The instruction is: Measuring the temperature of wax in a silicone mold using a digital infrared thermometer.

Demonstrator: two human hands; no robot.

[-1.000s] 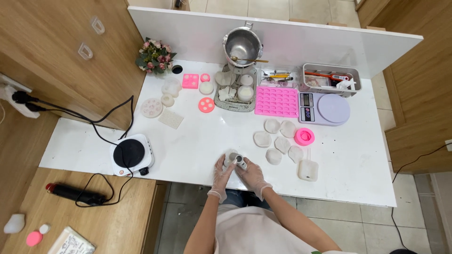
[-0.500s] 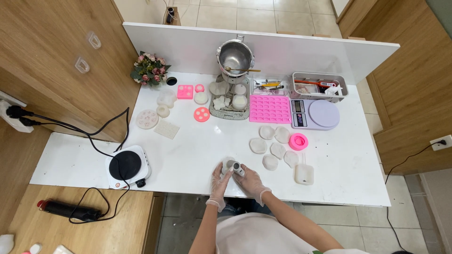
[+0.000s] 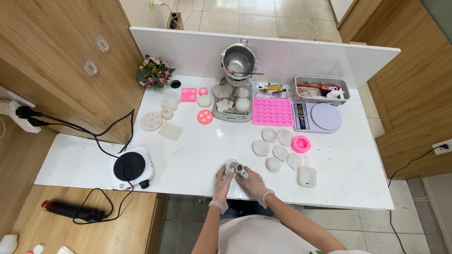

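A white desk [image 3: 188, 164] carries the work. At its back stand a steel pot [image 3: 239, 60] on a tray, a pink multi-cell mould [image 3: 272, 111], a lilac kitchen scale [image 3: 318, 117] and a metal tray of tools [image 3: 322, 90]. To the left sit a small bouquet [image 3: 154, 72], a black hotplate [image 3: 130, 167] with its cable, a square pink mould [image 3: 189, 94] and a round pink mould [image 3: 205, 116]. Right of the hands lie six pale cast discs [image 3: 273, 164] in a loose cluster, with one pink ring mould [image 3: 301, 144] and one whitish square mould [image 3: 306, 176] just beside them (nothing lies between the hands and this cluster).

Both hands wear thin clear gloves. The left hand [image 3: 221, 178] curls its grip around a small whitish round piece [image 3: 231, 166] held at the desk's near edge. The right hand [image 3: 253, 181] closes its grip on a small dark-tipped cylinder [image 3: 241, 170] that touches that piece.
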